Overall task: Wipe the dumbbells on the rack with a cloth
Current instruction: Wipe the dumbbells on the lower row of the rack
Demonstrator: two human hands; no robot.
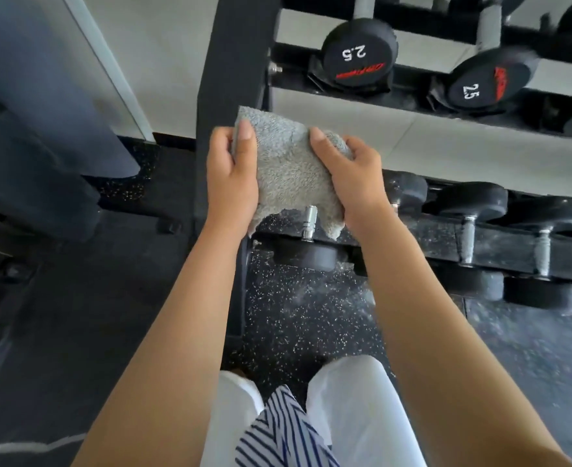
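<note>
Hands, left hand (232,173) and right hand (355,178), pinch grey cloth (286,170) by its sides over left-end dumbbell (308,244) on the rack (230,62) lower rail.

Black rubber floor (305,315) flecked with white meets a pale wall (163,62), a dark bluish bulk (35,129) at left.
</note>
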